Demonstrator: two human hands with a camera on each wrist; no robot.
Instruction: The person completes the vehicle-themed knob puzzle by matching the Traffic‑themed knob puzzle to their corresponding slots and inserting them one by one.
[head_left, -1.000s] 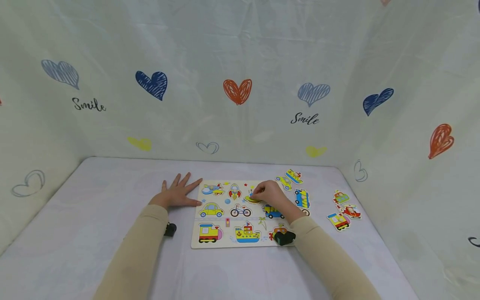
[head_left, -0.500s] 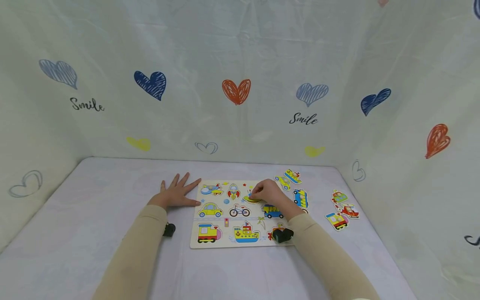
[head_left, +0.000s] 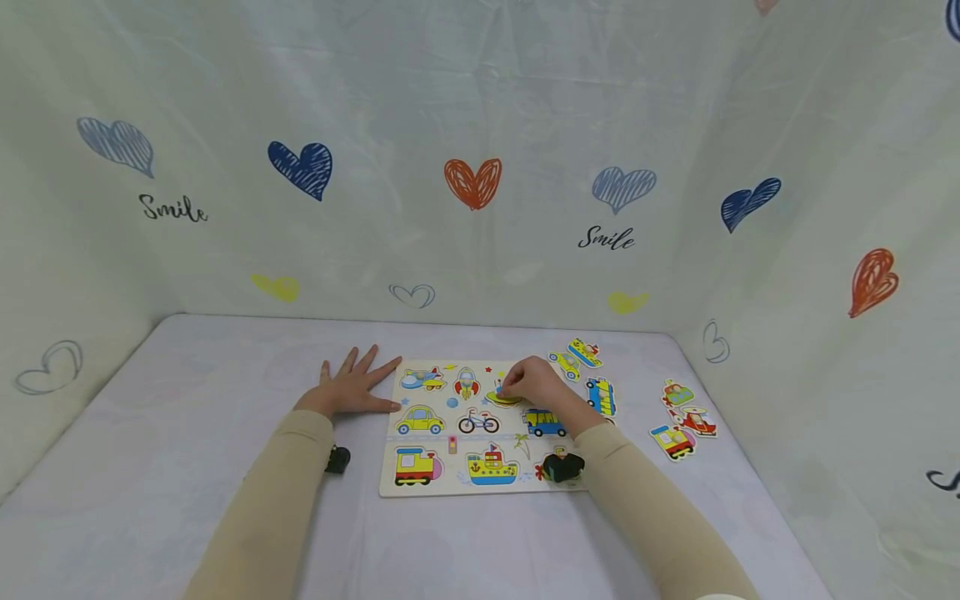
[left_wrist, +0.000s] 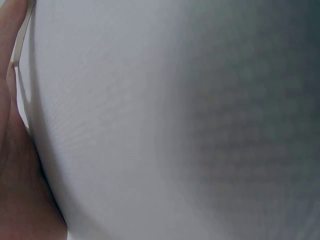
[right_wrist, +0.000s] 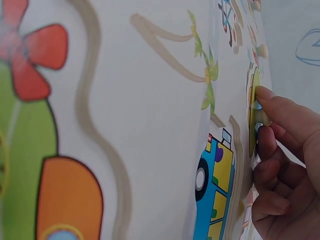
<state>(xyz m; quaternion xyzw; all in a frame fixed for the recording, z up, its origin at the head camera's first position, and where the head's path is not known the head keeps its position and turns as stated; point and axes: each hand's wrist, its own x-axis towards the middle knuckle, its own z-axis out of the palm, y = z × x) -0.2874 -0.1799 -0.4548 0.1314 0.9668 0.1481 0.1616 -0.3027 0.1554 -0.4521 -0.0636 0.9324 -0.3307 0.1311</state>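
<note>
A white wooden puzzle board (head_left: 455, 472) with printed vehicles lies flat on the table. My right hand (head_left: 538, 383) pinches the knob of a yellow-green flying saucer piece (head_left: 501, 401) at the board's upper right. In the right wrist view, thumb and index finger hold that saucer piece (right_wrist: 253, 127) close against the board, the other fingers curled below. Spread flat on the table, my left hand (head_left: 348, 392) has its fingertips and thumb at the board's left edge. An airplane piece (head_left: 423, 380) and a rocket piece (head_left: 467, 384) sit along the top row.
Right of the board lie a yellow car piece (head_left: 566, 366), a boat piece (head_left: 585, 352) and a blue bus piece (head_left: 601, 397). Farther right are a submarine piece (head_left: 678, 393), a helicopter piece (head_left: 699, 422) and a train piece (head_left: 672, 442). A curtain (head_left: 525, 258) surrounds the table.
The head view shifts slightly. My right hand stays on the saucer piece, its knuckles a touch higher; my left hand keeps its place at the board's edge.
</note>
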